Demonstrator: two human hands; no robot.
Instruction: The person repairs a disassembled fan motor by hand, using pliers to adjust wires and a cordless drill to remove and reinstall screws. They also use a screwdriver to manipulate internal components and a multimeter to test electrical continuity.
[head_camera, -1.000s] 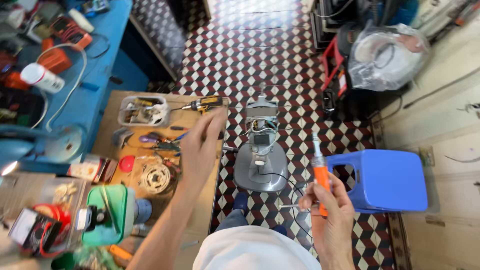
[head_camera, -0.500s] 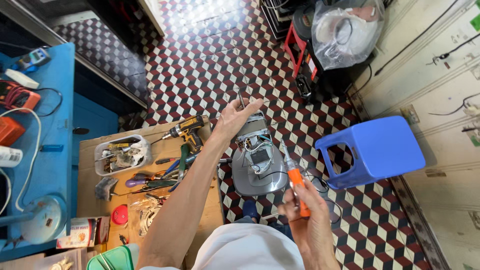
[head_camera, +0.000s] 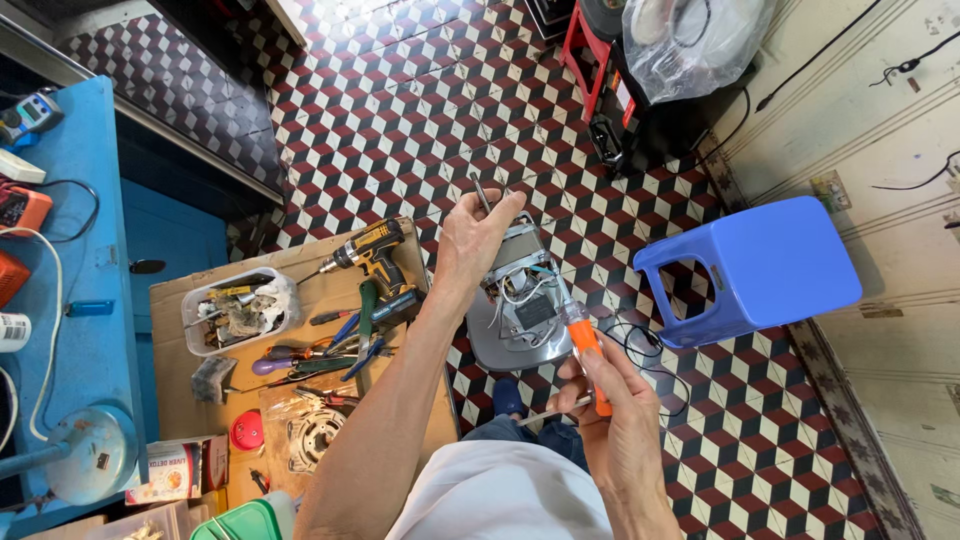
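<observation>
My left hand (head_camera: 478, 237) grips the top of a grey fan stand (head_camera: 520, 310) that rests on its round base on the tiled floor, its open housing showing white wires. My right hand (head_camera: 612, 400) holds an orange-handled screwdriver (head_camera: 584, 350) upright, just right of the stand's base, and a thin metal rod (head_camera: 552, 408) lies across the same fingers. A black cord (head_camera: 640, 345) runs from the base toward the blue stool.
A blue plastic stool (head_camera: 755, 268) stands to the right. A low wooden board (head_camera: 175, 395) holds a yellow cordless drill (head_camera: 372, 260), a clear tub of parts (head_camera: 238, 308), pliers and screwdrivers. A blue workbench (head_camera: 70, 250) lies on the left, a red stool (head_camera: 600, 60) at the top.
My view shifted so the stand sits more centred. My left hand closed onto the top of the stand; my right hand with the screwdriver stayed beside its base.
</observation>
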